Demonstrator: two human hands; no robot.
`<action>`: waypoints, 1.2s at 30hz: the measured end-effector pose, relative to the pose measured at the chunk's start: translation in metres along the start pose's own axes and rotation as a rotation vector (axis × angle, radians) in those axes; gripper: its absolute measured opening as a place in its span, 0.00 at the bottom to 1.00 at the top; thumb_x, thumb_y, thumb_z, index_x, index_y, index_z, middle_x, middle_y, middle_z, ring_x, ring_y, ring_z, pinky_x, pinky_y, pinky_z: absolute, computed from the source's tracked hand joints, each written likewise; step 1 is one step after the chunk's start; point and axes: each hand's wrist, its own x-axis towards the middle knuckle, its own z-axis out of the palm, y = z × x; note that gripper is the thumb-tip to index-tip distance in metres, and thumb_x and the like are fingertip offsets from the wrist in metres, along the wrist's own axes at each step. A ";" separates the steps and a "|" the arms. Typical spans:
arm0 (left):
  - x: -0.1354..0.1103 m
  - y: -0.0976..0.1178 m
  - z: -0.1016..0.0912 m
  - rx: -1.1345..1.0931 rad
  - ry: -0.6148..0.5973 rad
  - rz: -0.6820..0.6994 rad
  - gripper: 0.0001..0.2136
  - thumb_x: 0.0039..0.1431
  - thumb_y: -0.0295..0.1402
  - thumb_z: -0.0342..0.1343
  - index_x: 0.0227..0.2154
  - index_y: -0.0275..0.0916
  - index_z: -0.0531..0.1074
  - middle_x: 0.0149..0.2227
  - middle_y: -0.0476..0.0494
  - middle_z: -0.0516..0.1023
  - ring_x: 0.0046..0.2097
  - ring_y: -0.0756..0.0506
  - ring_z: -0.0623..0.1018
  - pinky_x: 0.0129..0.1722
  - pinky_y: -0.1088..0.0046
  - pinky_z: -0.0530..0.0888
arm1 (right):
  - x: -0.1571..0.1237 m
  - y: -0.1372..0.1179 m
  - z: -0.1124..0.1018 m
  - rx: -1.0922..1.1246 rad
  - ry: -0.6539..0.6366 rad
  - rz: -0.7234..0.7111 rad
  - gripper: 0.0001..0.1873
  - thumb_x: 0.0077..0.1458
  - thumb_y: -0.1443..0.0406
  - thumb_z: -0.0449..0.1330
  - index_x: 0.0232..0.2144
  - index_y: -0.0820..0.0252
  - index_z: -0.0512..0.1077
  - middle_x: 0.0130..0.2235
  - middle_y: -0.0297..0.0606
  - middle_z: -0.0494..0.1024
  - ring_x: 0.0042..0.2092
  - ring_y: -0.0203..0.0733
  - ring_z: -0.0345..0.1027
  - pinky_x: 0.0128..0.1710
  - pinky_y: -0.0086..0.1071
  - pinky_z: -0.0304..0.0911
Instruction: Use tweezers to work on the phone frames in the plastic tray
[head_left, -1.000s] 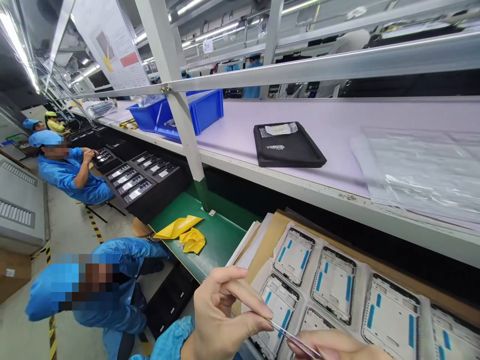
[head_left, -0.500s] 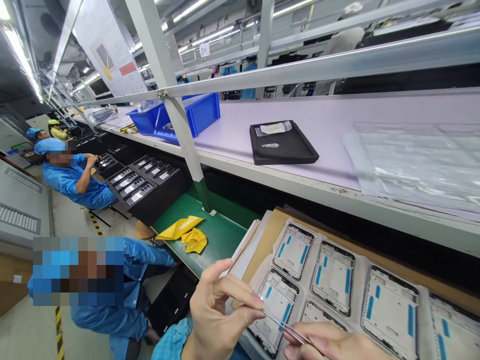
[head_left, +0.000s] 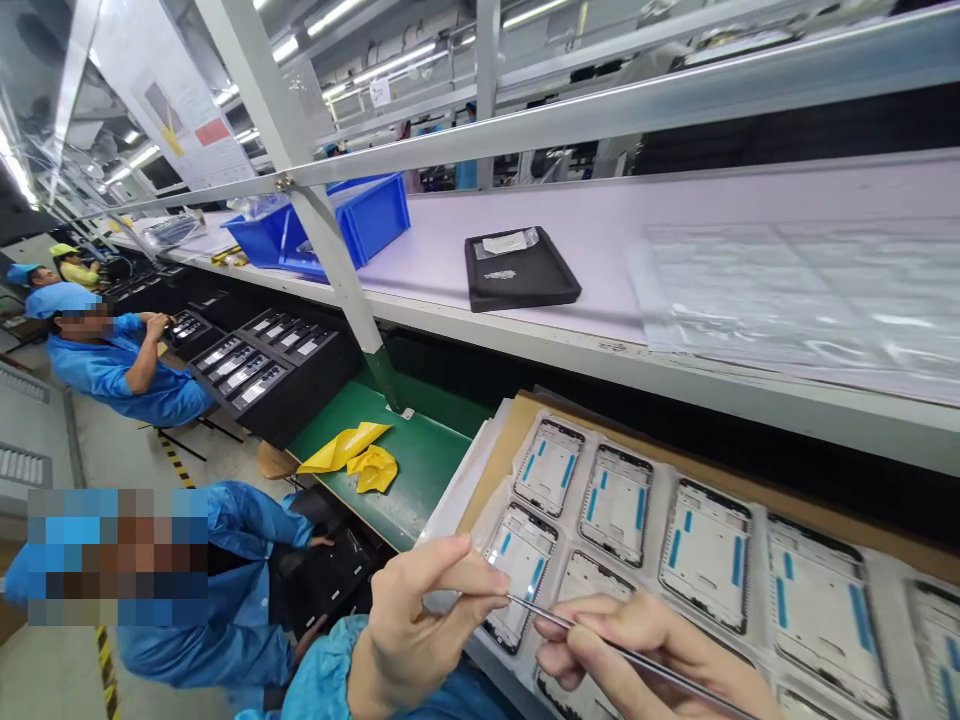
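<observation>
Metal tweezers [head_left: 630, 652] run from my right hand [head_left: 637, 645] to the fingertips of my left hand [head_left: 427, 625]. My right fingers are closed around the tweezers. My left thumb and forefinger pinch together at the tweezers' tip, and anything between them is too small to see. Just beyond the tip lies a metal phone mid-frame with blue strips [head_left: 523, 575]. Several more such frames sit in a pale moulded tray [head_left: 645, 470], which rests on brown cardboard [head_left: 502, 460]. My hands hide the tray's near part.
A green shelf [head_left: 420, 470] holds crumpled yellow film [head_left: 373, 469]. Above stand a lilac bench [head_left: 600, 240], a black tray [head_left: 517, 270], a blue crate [head_left: 367, 220] and a metal post [head_left: 330, 245]. Co-workers in blue smocks [head_left: 120, 375] sit at left.
The whole scene has shifted left and up in view as my head turned. My right hand has risen further into view, showing more of the tweezers. My left hand still pinches at their tip.
</observation>
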 end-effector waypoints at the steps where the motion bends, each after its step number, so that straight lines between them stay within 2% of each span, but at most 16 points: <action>1: 0.000 -0.001 0.002 0.000 -0.026 0.033 0.36 0.55 0.13 0.61 0.66 0.34 0.60 0.39 0.42 0.80 0.41 0.49 0.80 0.45 0.74 0.79 | -0.001 0.007 -0.005 0.003 0.024 0.010 0.28 0.42 0.43 0.70 0.24 0.62 0.70 0.22 0.43 0.70 0.31 0.48 0.74 0.28 0.31 0.71; 6: 0.008 -0.008 0.020 -0.061 -0.129 0.174 0.38 0.47 0.07 0.61 0.63 0.29 0.62 0.41 0.36 0.79 0.42 0.46 0.79 0.41 0.69 0.79 | -0.007 0.034 -0.025 0.047 0.163 0.067 0.28 0.42 0.44 0.70 0.24 0.62 0.71 0.24 0.44 0.71 0.34 0.49 0.75 0.32 0.34 0.72; 9: 0.014 -0.016 0.028 -0.098 -0.233 0.201 0.39 0.48 0.09 0.61 0.65 0.27 0.59 0.44 0.33 0.79 0.48 0.45 0.78 0.49 0.68 0.78 | -0.013 0.049 -0.041 0.074 0.249 0.103 0.27 0.42 0.44 0.71 0.25 0.62 0.71 0.24 0.43 0.72 0.35 0.49 0.75 0.33 0.35 0.73; 12: 0.014 -0.040 0.039 -0.030 -0.283 0.053 0.34 0.57 0.18 0.61 0.66 0.31 0.57 0.52 0.35 0.76 0.54 0.49 0.76 0.56 0.74 0.74 | -0.024 0.064 -0.063 0.093 0.327 0.148 0.27 0.42 0.45 0.71 0.26 0.63 0.71 0.25 0.43 0.72 0.36 0.50 0.75 0.35 0.36 0.73; 15: -0.007 -0.077 0.061 0.143 -0.308 -0.149 0.19 0.65 0.23 0.55 0.58 0.39 0.64 0.50 0.45 0.76 0.50 0.53 0.77 0.52 0.79 0.74 | -0.037 0.080 -0.084 0.127 0.391 0.214 0.26 0.41 0.46 0.71 0.26 0.63 0.72 0.26 0.43 0.73 0.37 0.50 0.75 0.36 0.37 0.73; 16: -0.020 -0.089 0.071 0.195 -0.373 -0.147 0.15 0.66 0.24 0.55 0.54 0.38 0.66 0.49 0.45 0.76 0.49 0.52 0.77 0.52 0.77 0.74 | -0.041 0.085 -0.090 0.145 0.411 0.242 0.26 0.42 0.46 0.71 0.27 0.63 0.72 0.26 0.43 0.73 0.37 0.50 0.75 0.36 0.37 0.73; 17: -0.034 -0.100 0.081 0.220 -0.448 -0.097 0.13 0.66 0.26 0.54 0.52 0.35 0.67 0.49 0.42 0.76 0.50 0.49 0.77 0.53 0.73 0.75 | -0.044 0.090 -0.096 0.172 0.432 0.276 0.26 0.41 0.47 0.72 0.27 0.63 0.72 0.26 0.43 0.73 0.37 0.50 0.75 0.37 0.38 0.73; 19: -0.063 -0.115 0.101 0.291 -0.682 -0.018 0.14 0.68 0.29 0.50 0.54 0.30 0.67 0.52 0.34 0.73 0.53 0.41 0.75 0.54 0.64 0.74 | -0.046 0.098 -0.105 0.234 0.468 0.347 0.25 0.41 0.48 0.72 0.27 0.63 0.73 0.27 0.43 0.74 0.38 0.50 0.75 0.37 0.38 0.73; 20: -0.075 -0.118 0.109 0.351 -0.760 0.001 0.16 0.68 0.30 0.49 0.54 0.28 0.66 0.54 0.31 0.72 0.55 0.38 0.73 0.56 0.59 0.73 | -0.045 0.102 -0.108 0.261 0.480 0.378 0.25 0.41 0.49 0.72 0.27 0.64 0.73 0.27 0.43 0.74 0.38 0.50 0.75 0.38 0.38 0.73; 22: -0.089 -0.118 0.122 0.466 -0.830 0.003 0.17 0.68 0.31 0.48 0.55 0.26 0.66 0.57 0.30 0.69 0.58 0.36 0.69 0.60 0.56 0.68 | -0.042 0.107 -0.113 0.295 0.491 0.422 0.24 0.41 0.50 0.73 0.27 0.64 0.73 0.28 0.43 0.75 0.38 0.49 0.75 0.38 0.38 0.74; 24: -0.088 -0.112 0.128 0.540 -0.913 -0.033 0.17 0.67 0.32 0.48 0.53 0.25 0.67 0.55 0.30 0.68 0.58 0.36 0.67 0.62 0.56 0.65 | -0.039 0.110 -0.115 0.310 0.493 0.450 0.22 0.39 0.53 0.75 0.26 0.65 0.74 0.30 0.44 0.76 0.38 0.48 0.76 0.37 0.36 0.74; 27: -0.067 -0.104 0.127 0.544 -1.082 -0.134 0.13 0.66 0.32 0.50 0.46 0.25 0.70 0.47 0.32 0.69 0.51 0.37 0.67 0.57 0.58 0.67 | -0.034 0.112 -0.114 0.359 0.518 0.506 0.22 0.32 0.58 0.78 0.24 0.66 0.74 0.32 0.48 0.78 0.36 0.46 0.76 0.35 0.31 0.74; 29: -0.049 -0.103 0.122 0.409 -1.094 -0.210 0.12 0.65 0.29 0.51 0.45 0.24 0.71 0.46 0.31 0.68 0.49 0.39 0.67 0.54 0.60 0.68 | -0.032 0.111 -0.112 0.394 0.540 0.533 0.23 0.28 0.59 0.79 0.23 0.67 0.75 0.32 0.51 0.78 0.35 0.46 0.76 0.34 0.30 0.73; 33: -0.013 -0.092 0.102 -0.015 -0.990 -0.334 0.10 0.65 0.29 0.56 0.44 0.26 0.75 0.40 0.37 0.71 0.43 0.45 0.71 0.46 0.69 0.70 | -0.031 0.106 -0.110 0.448 0.577 0.554 0.24 0.24 0.60 0.80 0.22 0.68 0.76 0.31 0.52 0.77 0.33 0.47 0.76 0.33 0.30 0.73; 35: 0.006 -0.074 0.090 -0.089 -0.865 -0.304 0.05 0.64 0.26 0.57 0.38 0.28 0.76 0.37 0.41 0.74 0.41 0.48 0.73 0.43 0.74 0.71 | -0.030 0.103 -0.109 0.465 0.588 0.561 0.24 0.22 0.60 0.80 0.22 0.68 0.76 0.31 0.52 0.77 0.34 0.47 0.76 0.33 0.29 0.73; 36: 0.014 -0.063 0.084 -0.075 -0.777 -0.244 0.05 0.64 0.24 0.57 0.38 0.28 0.76 0.38 0.41 0.74 0.41 0.49 0.74 0.44 0.75 0.71 | -0.030 0.102 -0.109 0.470 0.591 0.567 0.24 0.22 0.60 0.80 0.21 0.68 0.76 0.31 0.52 0.77 0.34 0.47 0.76 0.33 0.29 0.73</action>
